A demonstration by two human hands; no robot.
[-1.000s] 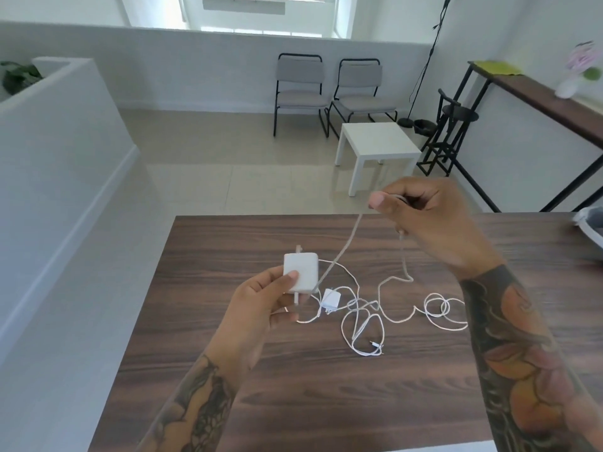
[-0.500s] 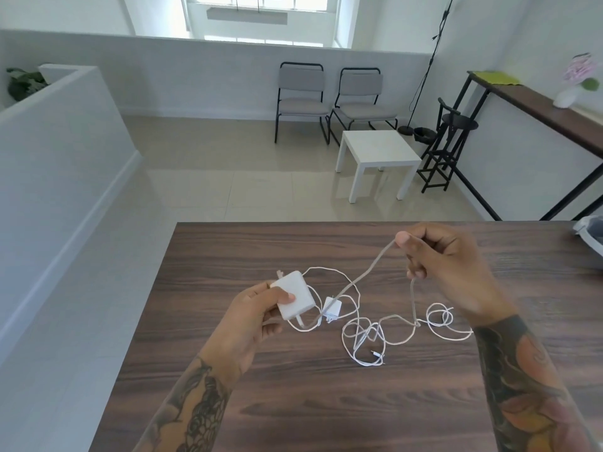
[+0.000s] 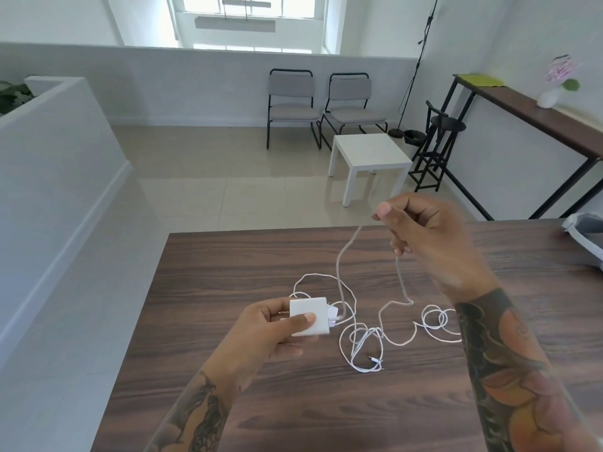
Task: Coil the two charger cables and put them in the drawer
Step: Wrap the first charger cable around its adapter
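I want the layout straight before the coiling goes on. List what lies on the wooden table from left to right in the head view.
Left hand gripping the large white charger block → small white plug → loose loops with the cable's connector end → small cable coil → grey object at the table's right edge.

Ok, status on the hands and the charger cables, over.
Left hand grips white charger brick. Right hand pinches thick cable, lifted off table. Thin cable tangled beneath, uncoiled. No drawer in view.
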